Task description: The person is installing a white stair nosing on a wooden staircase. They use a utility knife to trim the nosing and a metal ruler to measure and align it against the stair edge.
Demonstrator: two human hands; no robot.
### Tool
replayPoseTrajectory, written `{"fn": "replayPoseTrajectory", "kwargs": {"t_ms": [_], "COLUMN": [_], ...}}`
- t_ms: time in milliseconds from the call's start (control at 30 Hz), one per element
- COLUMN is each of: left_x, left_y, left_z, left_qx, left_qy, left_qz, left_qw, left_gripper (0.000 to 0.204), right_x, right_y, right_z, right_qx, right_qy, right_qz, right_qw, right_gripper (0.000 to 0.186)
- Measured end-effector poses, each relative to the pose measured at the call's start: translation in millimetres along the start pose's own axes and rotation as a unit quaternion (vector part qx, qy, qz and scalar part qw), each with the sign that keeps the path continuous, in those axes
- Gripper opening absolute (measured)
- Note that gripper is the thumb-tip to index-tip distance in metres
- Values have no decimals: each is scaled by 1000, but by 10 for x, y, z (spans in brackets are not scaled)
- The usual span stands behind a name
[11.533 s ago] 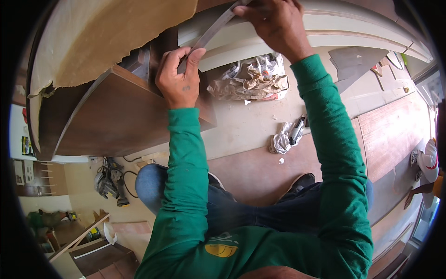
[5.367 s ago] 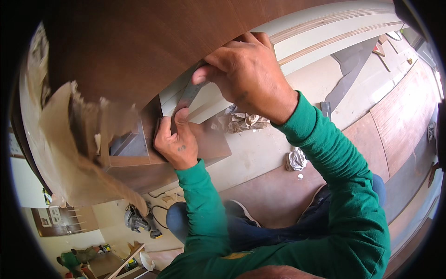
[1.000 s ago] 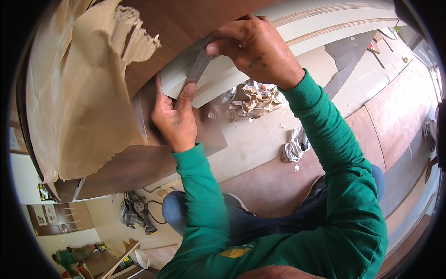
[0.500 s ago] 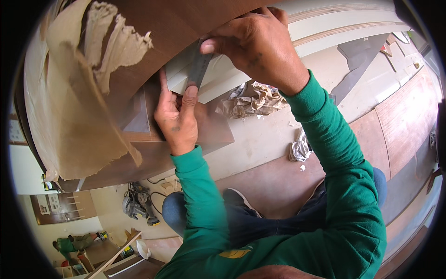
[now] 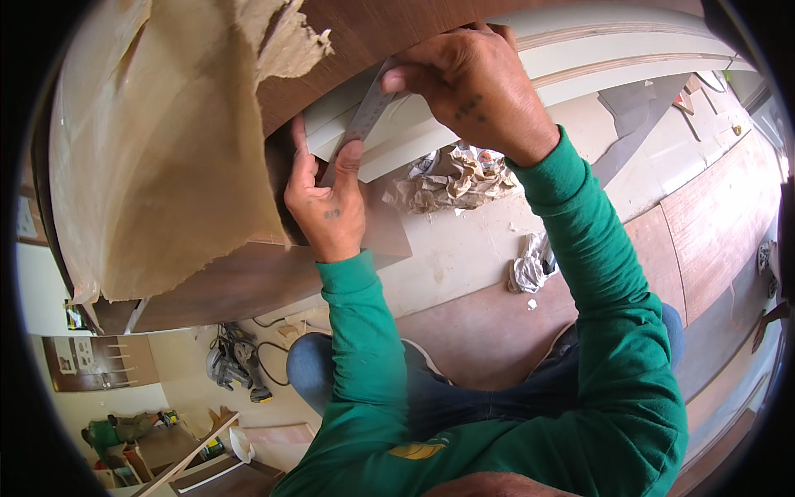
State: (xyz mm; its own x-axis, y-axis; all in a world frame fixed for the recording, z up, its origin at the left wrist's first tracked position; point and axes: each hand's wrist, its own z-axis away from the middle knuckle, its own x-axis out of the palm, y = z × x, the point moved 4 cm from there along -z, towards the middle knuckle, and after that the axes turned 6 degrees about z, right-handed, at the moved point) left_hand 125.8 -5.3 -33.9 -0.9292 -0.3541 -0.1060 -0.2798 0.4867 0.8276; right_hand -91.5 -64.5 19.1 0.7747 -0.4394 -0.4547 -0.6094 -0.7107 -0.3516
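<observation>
A metal ruler [image 5: 365, 116] slants across the pale boards [image 5: 422, 137] under the brown wood panel [image 5: 356, 41]. Its lower end is held by my left hand [image 5: 327, 207], thumb pressed on the ruler's face and index finger stretched up along the boards' left end. My right hand [image 5: 476, 95] grips the upper end, with the thumb on the ruler and the other fingers partly hidden under the panel's edge. Torn brown paper [image 5: 178, 174] hangs from the panel to the left of my left hand.
Crumpled paper [image 5: 455, 178] lies on the floor below the boards, with a smaller wad [image 5: 532, 265] nearer me. A power tool [image 5: 236, 364] with a cable rests at lower left. Wooden sheets [image 5: 716, 228] cover the floor at right. A brown cabinet [image 5: 248, 282] stands below the hanging paper.
The ruler leans further to the right and its face looks lighter. Both hands appear slightly further right in view. The hanging paper has shifted right and covers more of the brown cabinet.
</observation>
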Motion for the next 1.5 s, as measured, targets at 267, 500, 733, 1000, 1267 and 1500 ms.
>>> {"fn": "replayPoseTrajectory", "kwargs": {"t_ms": [267,500,733,1000,1267,1500], "left_x": [-10,12,0,78,62,26], "left_y": [-37,-13,-108,-56,-23,2], "left_z": [19,43,-26,8,48,48], "left_qx": [4,-17,35,8,6,-8], "left_qy": [18,8,16,36,52,37], "left_qz": [-6,3,-61,23,17,-18], "left_qw": [1000,1000,997,999,998,999], "left_gripper": [86,87,85,85,88,86], "right_x": [-13,-51,-124,-53,-8,-23], "right_y": [-28,-12,-19,-26,-30,6], "right_z": [34,32,-54,-9,-10,-33], "right_qx": [-12,-24,82,66,-25,-2], "right_qy": [3,19,-101,-64,3,-68], "right_qz": [18,24,-31,4,22,8], "right_qw": [1000,999,991,996,999,998], "right_gripper": [13,7,24,28,34,22]}}
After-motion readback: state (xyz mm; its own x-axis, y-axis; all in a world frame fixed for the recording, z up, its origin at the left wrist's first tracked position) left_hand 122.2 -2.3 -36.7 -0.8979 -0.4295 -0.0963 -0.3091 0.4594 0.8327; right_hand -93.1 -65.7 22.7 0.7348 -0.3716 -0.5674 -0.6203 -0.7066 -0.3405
